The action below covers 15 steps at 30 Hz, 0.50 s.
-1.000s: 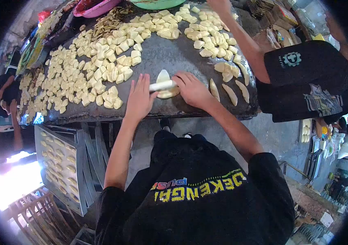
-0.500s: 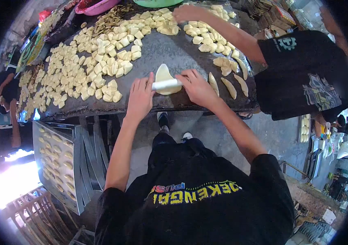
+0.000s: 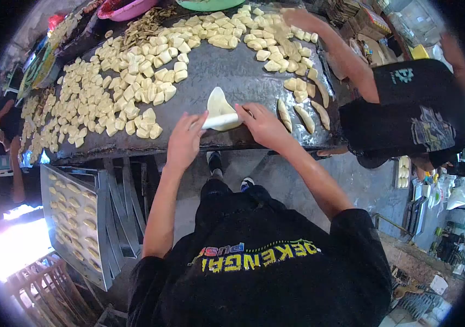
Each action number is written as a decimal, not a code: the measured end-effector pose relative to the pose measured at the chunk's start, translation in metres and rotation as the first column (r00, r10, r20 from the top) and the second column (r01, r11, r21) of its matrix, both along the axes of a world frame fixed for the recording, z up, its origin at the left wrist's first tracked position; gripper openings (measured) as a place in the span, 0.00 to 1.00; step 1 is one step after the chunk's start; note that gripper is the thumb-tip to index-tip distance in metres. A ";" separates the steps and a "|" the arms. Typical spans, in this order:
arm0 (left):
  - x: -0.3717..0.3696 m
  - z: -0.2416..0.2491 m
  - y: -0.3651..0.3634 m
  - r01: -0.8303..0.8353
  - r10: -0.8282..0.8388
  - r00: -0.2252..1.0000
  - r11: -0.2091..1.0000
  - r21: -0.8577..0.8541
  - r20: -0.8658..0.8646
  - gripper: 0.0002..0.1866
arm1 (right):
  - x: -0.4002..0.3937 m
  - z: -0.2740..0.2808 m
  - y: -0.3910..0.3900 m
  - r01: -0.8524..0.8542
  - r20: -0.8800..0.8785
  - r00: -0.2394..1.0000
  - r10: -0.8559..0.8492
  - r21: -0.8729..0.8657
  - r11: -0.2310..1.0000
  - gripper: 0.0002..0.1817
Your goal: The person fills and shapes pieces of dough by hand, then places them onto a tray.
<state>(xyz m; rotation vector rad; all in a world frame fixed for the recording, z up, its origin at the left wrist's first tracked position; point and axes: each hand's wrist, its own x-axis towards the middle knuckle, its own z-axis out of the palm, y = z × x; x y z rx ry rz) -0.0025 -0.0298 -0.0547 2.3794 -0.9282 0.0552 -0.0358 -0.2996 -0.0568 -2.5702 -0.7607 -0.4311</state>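
Note:
A flattened sheet of dough (image 3: 218, 100) lies on the dark table in front of me, its narrow end pointing away. Across its near part rests a white rolling pin (image 3: 221, 121), slightly tilted. My left hand (image 3: 186, 136) holds the pin's left end, fingertips closed on it. At the other end, the fingers of my right hand (image 3: 265, 125) grip the pin. Just right of that hand lie several long shaped dough pieces (image 3: 304, 119), and a small cluster of dough lumps (image 3: 296, 87) sits behind them.
Many cut dough pieces (image 3: 134, 71) cover the left and back of the table (image 3: 210, 65). A pink basin (image 3: 129, 11) and a green basin (image 3: 210, 4) stand at the back. A co-worker (image 3: 412, 109) reaches in from the right. A tray (image 3: 74, 218) of shaped pieces leans at lower left.
My hands and the rolling pin have shifted slightly, with the pin now tilted more and a little lower. The co-worker's hand has moved right over the dough pieces at the back.

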 end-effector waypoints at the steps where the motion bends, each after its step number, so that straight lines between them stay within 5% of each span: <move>1: 0.002 0.011 -0.003 -0.064 0.066 0.993 0.998 -0.030 0.095 0.34 | 0.004 0.001 0.001 0.057 0.038 0.998 -0.056 -0.009 0.998 0.27; 3: 0.003 0.019 -0.008 -0.137 0.148 0.973 0.988 -0.073 0.178 0.37 | 0.018 0.000 0.000 0.101 0.070 0.993 -0.099 -0.024 0.995 0.27; 5: 0.006 0.019 -0.011 -0.079 0.080 0.997 0.976 -0.204 -0.002 0.39 | 0.044 -0.004 -0.006 0.308 -0.021 0.950 -0.310 -0.083 0.948 0.26; 7: 0.006 0.004 -0.011 -0.030 0.028 0.999 0.990 -0.136 -0.015 0.37 | 0.054 0.001 -0.008 0.319 -0.028 0.944 -0.328 -0.157 0.935 0.24; 9: 0.011 -0.011 -0.009 0.048 -0.051 0.997 0.997 -0.063 -0.052 0.28 | 0.053 0.005 -0.004 0.324 0.229 0.925 -0.304 -0.057 0.944 0.21; 13: 0.012 -0.012 -0.010 0.046 -0.047 0.998 0.998 -0.052 -0.031 0.19 | 0.001 0.017 0.010 0.100 -0.151 0.986 -0.071 0.194 0.976 0.16; 15: 0.009 -0.010 -0.015 -0.013 0.011 1.000 0.994 -0.107 -0.022 0.13 | -0.006 0.010 0.019 0.118 -0.142 0.985 -0.095 0.168 0.979 0.14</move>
